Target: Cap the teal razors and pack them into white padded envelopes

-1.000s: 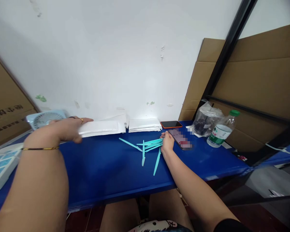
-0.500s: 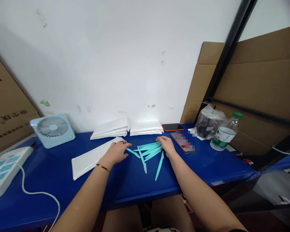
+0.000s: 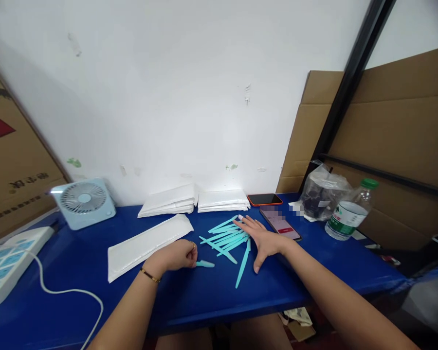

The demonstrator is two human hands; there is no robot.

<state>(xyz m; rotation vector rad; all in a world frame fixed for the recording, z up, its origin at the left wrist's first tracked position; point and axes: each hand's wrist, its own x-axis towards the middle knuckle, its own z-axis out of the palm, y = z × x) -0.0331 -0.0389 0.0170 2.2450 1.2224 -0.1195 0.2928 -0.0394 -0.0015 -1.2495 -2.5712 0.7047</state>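
My left hand (image 3: 173,256) is closed around one end of a slim turquoise eyebrow razor (image 3: 206,264); its pale tip points right, just over the blue table. To its right lies a loose fan of several similar turquoise razors (image 3: 224,241). My right hand (image 3: 265,241) is open with fingers spread, its fingertips at the upper right of that pile and its thumb apart. One more razor (image 3: 243,266) lies nearer to me, below the pile. Left of the pile, beside my left hand, a white padded envelope (image 3: 146,244) rests flat at a slant.
Two stacks of white envelopes (image 3: 168,201) (image 3: 223,200) stand by the wall. Two phones (image 3: 264,200) (image 3: 282,224), a bagged cup (image 3: 319,192) and a green-capped bottle (image 3: 348,214) are at right. A blue fan (image 3: 83,200) and a power strip (image 3: 14,265) with white cable sit left.
My left hand has drawn nearer to me and now grips a razor. My right hand has gone from pinched at the pile to spread open. Some razors in the pile have shifted.
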